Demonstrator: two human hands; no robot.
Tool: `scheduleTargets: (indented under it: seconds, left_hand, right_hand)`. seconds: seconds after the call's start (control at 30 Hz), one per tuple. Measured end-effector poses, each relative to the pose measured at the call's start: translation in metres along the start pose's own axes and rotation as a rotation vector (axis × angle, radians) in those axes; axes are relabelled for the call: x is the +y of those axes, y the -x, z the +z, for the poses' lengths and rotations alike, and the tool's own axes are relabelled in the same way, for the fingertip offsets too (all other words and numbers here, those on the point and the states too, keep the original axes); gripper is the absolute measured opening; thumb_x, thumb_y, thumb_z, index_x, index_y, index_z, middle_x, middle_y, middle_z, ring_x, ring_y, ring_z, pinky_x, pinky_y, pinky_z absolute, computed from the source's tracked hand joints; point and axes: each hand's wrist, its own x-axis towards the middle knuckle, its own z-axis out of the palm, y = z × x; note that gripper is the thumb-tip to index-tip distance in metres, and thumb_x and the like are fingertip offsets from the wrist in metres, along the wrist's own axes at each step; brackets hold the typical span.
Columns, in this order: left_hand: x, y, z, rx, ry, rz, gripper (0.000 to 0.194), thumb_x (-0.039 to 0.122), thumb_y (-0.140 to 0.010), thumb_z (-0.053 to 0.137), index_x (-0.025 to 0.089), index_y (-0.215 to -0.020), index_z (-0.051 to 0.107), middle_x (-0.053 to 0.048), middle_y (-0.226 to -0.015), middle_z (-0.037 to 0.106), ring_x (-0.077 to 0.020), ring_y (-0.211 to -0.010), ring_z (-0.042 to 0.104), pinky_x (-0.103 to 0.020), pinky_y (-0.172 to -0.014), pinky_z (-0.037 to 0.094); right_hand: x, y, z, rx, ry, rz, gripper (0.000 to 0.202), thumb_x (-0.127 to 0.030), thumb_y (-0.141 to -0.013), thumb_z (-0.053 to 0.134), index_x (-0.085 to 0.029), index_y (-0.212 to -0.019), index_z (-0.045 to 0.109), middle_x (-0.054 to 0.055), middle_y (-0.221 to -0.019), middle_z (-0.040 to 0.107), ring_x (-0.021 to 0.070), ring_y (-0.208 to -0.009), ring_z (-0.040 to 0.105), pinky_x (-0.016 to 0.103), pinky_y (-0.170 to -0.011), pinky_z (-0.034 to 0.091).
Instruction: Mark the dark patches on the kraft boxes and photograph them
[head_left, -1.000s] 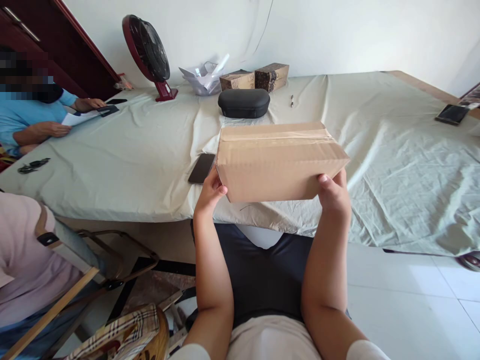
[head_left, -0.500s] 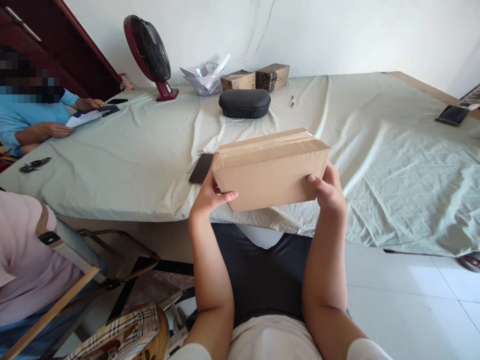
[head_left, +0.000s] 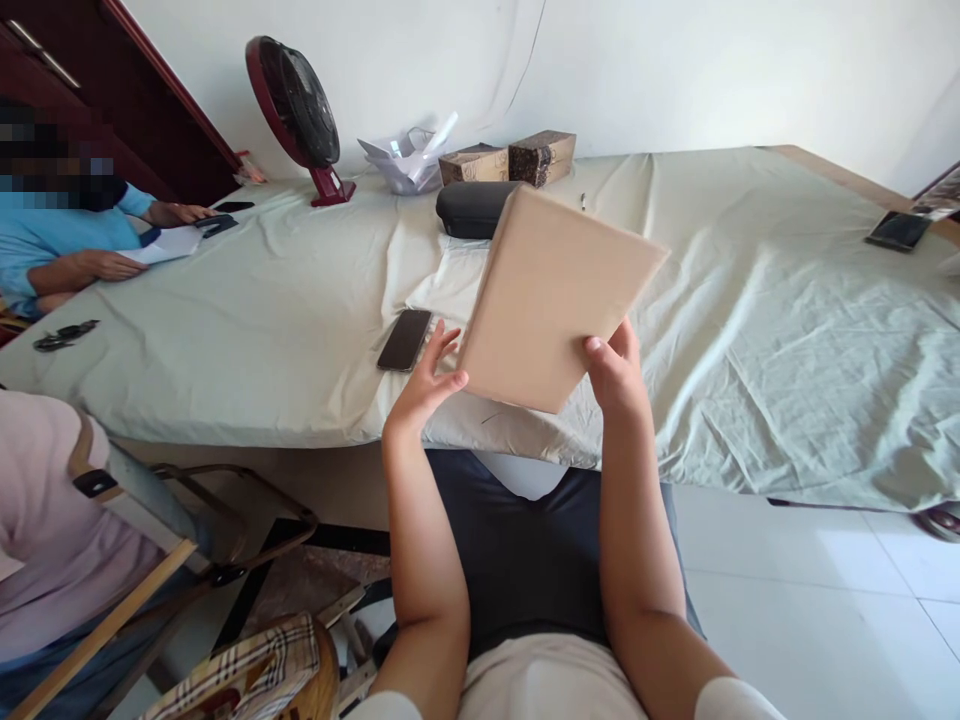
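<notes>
A plain brown cardboard box point(head_left: 559, 300) is held up tilted above the near edge of the table, one broad face turned towards me. My right hand point(head_left: 616, 370) grips its lower right edge, thumb on the face and the other fingers mostly hidden behind. At the lower left corner, my left hand point(head_left: 429, 385) has its fingers spread, with the thumb tip at or very near the box; I cannot tell whether it touches. A dark smartphone point(head_left: 405, 340) lies on the cloth just beyond the left fingers. Behind the box, a black oval case point(head_left: 469, 208) is partly covered.
A pale green cloth point(head_left: 262, 340) covers the table. Along the wall stand a red fan point(head_left: 300, 110), a plastic basket point(head_left: 409, 165) and two patterned boxes point(head_left: 544, 158). A person in blue point(head_left: 67, 235) holds papers at left; another person point(head_left: 67, 500) sits nearer.
The box has been turned so that its broad face shows instead of its taped narrow side. My left fingers have come off its left end and spread; my right hand has shifted slightly left.
</notes>
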Motion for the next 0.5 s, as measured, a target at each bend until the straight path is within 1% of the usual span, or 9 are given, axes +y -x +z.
scheduleTargets:
  seconds: [0.03,0.07,0.1,0.13,0.2,0.27,0.33,0.43,0.5]
  left_hand:
    - [-0.001,0.000,-0.004,-0.032,-0.015,-0.001,0.097,0.066,-0.074,0.087,0.032,-0.156,0.050,-0.015,-0.178,0.032,-0.0413,-0.163,0.034,-0.058,-0.123,0.045]
    - [-0.002,0.000,-0.006,-0.060,-0.014,0.013,0.098,0.064,-0.072,0.090,0.032,-0.157,0.051,-0.015,-0.178,0.031,-0.0410,-0.164,0.033,-0.058,-0.125,0.043]
    - [-0.003,-0.001,-0.006,-0.086,0.005,0.030,0.100,0.061,-0.071,0.092,0.031,-0.157,0.051,-0.015,-0.177,0.035,-0.0405,-0.163,0.036,-0.057,-0.127,0.041]
    - [-0.005,-0.003,-0.005,-0.106,0.032,0.047,0.101,0.059,-0.070,0.093,0.030,-0.157,0.051,-0.015,-0.173,0.042,-0.0399,-0.159,0.042,-0.056,-0.127,0.042]
    - [-0.009,-0.006,0.001,-0.114,0.075,0.062,0.099,0.055,-0.068,0.095,0.027,-0.154,0.055,-0.016,-0.160,0.058,-0.0391,-0.149,0.055,-0.054,-0.123,0.046]
    - [-0.012,-0.009,0.007,-0.102,0.079,0.058,0.097,0.051,-0.065,0.098,0.025,-0.150,0.058,-0.016,-0.152,0.066,-0.0381,-0.140,0.063,-0.052,-0.118,0.051]
    - [-0.014,-0.011,0.011,-0.097,0.075,0.063,0.097,0.048,-0.063,0.099,0.025,-0.148,0.059,-0.015,-0.151,0.066,-0.0373,-0.138,0.064,-0.051,-0.116,0.053]
    - [-0.013,-0.012,0.013,-0.091,0.063,0.079,0.099,0.047,-0.061,0.100,0.028,-0.149,0.059,-0.014,-0.154,0.064,-0.0360,-0.139,0.063,-0.048,-0.115,0.053]
    - [-0.011,-0.012,0.014,-0.086,0.039,0.065,0.102,0.051,-0.060,0.100,0.030,-0.150,0.058,-0.013,-0.158,0.060,-0.0353,-0.136,0.065,-0.044,-0.109,0.057]
  right_hand:
    - [-0.003,0.000,-0.002,-0.022,0.006,0.004,0.086,-0.078,-0.076,0.077,-0.040,-0.150,0.056,0.006,-0.149,0.066,0.0373,-0.142,0.060,0.057,-0.116,0.053]
    - [-0.006,0.000,-0.003,-0.049,0.010,0.010,0.084,-0.078,-0.075,0.078,-0.040,-0.148,0.059,0.006,-0.149,0.067,0.0380,-0.141,0.060,0.057,-0.114,0.053]
    - [-0.009,0.000,-0.004,-0.076,0.011,0.014,0.083,-0.078,-0.075,0.079,-0.040,-0.147,0.061,0.005,-0.151,0.066,0.0386,-0.142,0.059,0.057,-0.113,0.054]
    - [-0.011,0.000,-0.003,-0.100,0.013,0.018,0.082,-0.077,-0.075,0.080,-0.040,-0.146,0.062,0.004,-0.153,0.064,0.0390,-0.143,0.058,0.057,-0.112,0.055]
    - [-0.015,0.001,-0.002,-0.136,0.017,0.020,0.078,-0.075,-0.077,0.079,-0.040,-0.145,0.063,0.001,-0.160,0.059,0.0392,-0.146,0.055,0.056,-0.110,0.056]
    - [-0.017,0.001,-0.001,-0.155,0.018,0.012,0.073,-0.073,-0.080,0.077,-0.040,-0.144,0.064,0.000,-0.163,0.056,0.0391,-0.148,0.054,0.056,-0.111,0.056]
    - [-0.016,0.000,-0.002,-0.156,0.009,-0.008,0.070,-0.071,-0.081,0.078,-0.040,-0.142,0.066,0.001,-0.162,0.058,0.0391,-0.149,0.053,0.057,-0.112,0.055]
    - [-0.014,0.000,-0.006,-0.124,0.016,-0.021,0.071,-0.072,-0.080,0.079,-0.039,-0.142,0.066,0.002,-0.157,0.062,0.0396,-0.150,0.052,0.058,-0.115,0.053]
    - [-0.013,0.001,-0.008,-0.105,0.039,0.003,0.072,-0.074,-0.081,0.077,-0.039,-0.142,0.066,0.002,-0.154,0.065,0.0395,-0.150,0.052,0.058,-0.117,0.052]
